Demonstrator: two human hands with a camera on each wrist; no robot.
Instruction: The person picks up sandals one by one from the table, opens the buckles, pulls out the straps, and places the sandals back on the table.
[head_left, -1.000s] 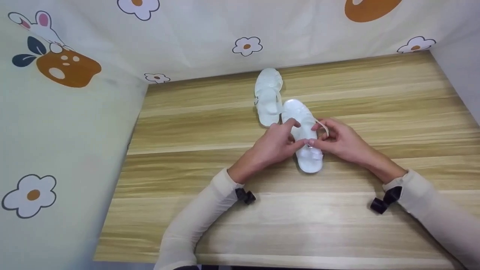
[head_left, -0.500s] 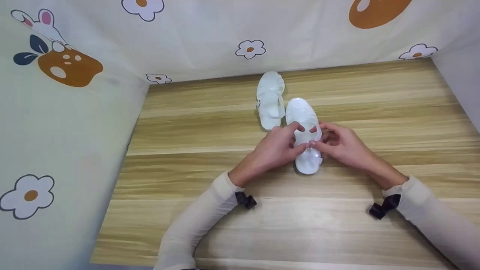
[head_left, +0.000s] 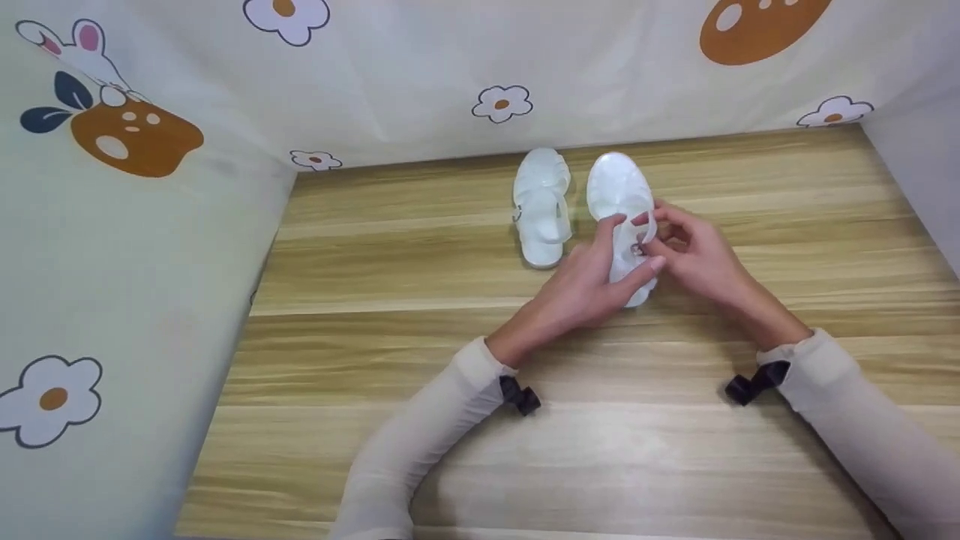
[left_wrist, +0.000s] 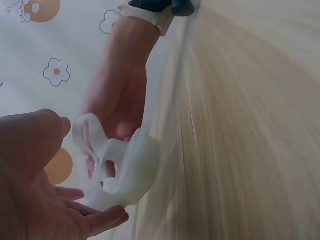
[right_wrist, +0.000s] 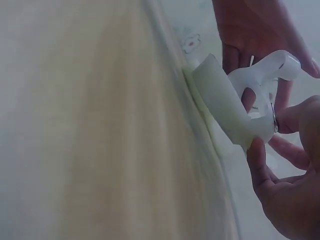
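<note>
A white sandal (head_left: 618,180) points toe-away between both hands in the head view. My left hand (head_left: 589,274) holds its left side, with the thumb stretched across near the heel. In the left wrist view, this hand's fingers (left_wrist: 107,219) support the lower side of the sandal (left_wrist: 135,172). My right hand (head_left: 701,255) grips the right side by the ankle strap (head_left: 651,225). A small metal buckle (head_left: 637,249) shows near its thumb. In the right wrist view, the right thumb reaches the buckle (right_wrist: 274,120) while a finger presses the sole edge.
A matching white sandal (head_left: 541,210) lies to the left, near the back of the wood-grain table (head_left: 375,337). Behind the table hangs a pale curtain (head_left: 405,97) printed with flowers. Each wrist carries a black camera mount (head_left: 519,395).
Both hands have moved the sandal away from the body and slightly right, opening a gap from the other sandal. The left thumb has come off the buckle area and now stretches further right.
</note>
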